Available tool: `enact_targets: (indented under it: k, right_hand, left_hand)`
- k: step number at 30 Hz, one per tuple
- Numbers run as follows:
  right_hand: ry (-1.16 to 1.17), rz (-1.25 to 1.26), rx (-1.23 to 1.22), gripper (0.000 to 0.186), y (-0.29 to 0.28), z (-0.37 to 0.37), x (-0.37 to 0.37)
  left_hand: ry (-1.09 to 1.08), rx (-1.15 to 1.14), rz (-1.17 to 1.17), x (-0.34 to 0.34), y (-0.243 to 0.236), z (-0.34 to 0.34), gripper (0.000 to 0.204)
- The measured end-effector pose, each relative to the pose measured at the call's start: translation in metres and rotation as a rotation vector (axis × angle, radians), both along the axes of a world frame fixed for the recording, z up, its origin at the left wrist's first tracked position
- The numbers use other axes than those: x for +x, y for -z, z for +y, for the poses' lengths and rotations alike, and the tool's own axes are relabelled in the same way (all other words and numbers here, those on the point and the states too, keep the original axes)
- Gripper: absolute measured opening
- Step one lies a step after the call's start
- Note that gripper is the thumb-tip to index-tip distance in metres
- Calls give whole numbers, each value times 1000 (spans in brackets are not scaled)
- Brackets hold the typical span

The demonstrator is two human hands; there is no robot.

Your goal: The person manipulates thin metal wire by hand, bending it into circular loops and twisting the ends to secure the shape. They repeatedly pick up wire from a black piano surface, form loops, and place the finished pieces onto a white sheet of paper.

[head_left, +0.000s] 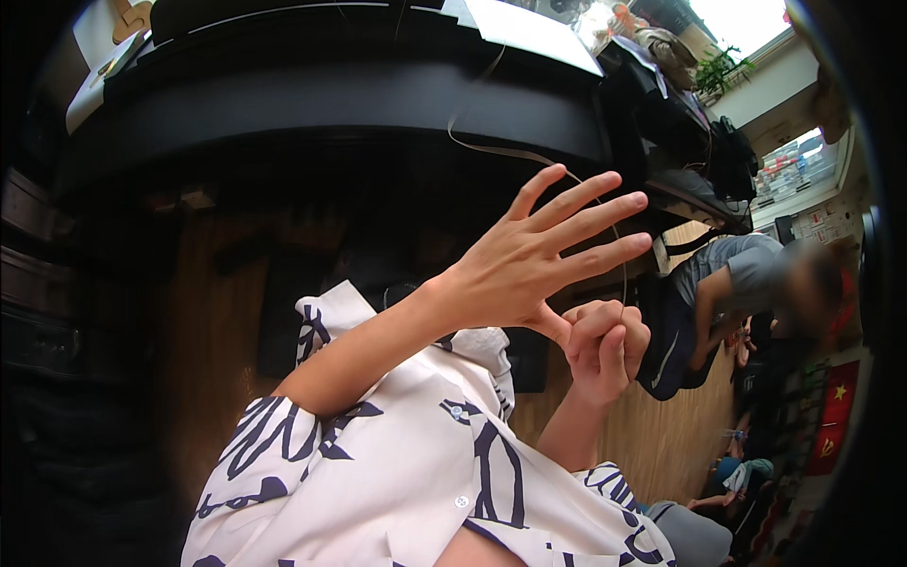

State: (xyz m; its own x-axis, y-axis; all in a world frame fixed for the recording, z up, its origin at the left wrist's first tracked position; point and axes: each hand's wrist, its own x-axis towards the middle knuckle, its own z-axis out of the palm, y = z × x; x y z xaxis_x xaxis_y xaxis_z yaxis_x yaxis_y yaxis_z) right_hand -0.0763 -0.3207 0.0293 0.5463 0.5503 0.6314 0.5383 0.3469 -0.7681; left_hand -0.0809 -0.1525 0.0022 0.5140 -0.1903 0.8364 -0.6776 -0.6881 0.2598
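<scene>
My left hand (pixel 546 236) is stretched out in front of my body with its fingers spread apart. Its thumb reaches down to my right hand (pixel 607 352), where the two hands seem to touch. The right hand is closed, with its fingers curled and pinching the end of a thin pale strand (pixel 505 151). From there the strand arcs up behind the left fingers, loops beside the black table's front, and rises toward the tabletop. I cannot tell what the strand is made of.
The long black table (pixel 359 99) curves across ahead, with a white sheet (pixel 534 33) on it. At the right a person in a grey shirt (pixel 732 269) bends forward above the wooden floor (pixel 675 435). A potted plant (pixel 720 71) stands by the window. Dark furniture (pixel 38 331) lines the left.
</scene>
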Motion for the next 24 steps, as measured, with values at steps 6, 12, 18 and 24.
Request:
enact_targets:
  k: [6,12,18,24]
  right_hand:
    - [-13,49,98,54,-2,4,5]
    - [124,244,131,50,31,31,50]
    - [257,306,-45,39,69,38,73]
    - [-37,456,-664,31,78,26,94]
  left_hand:
    - [398,-356,300,6,15,-18,106]
    - [302,-357,672,9,40,3,38]
    - [105,-40,783,8,56,15,18]
    - [6,-94,670,14,45,53,14]
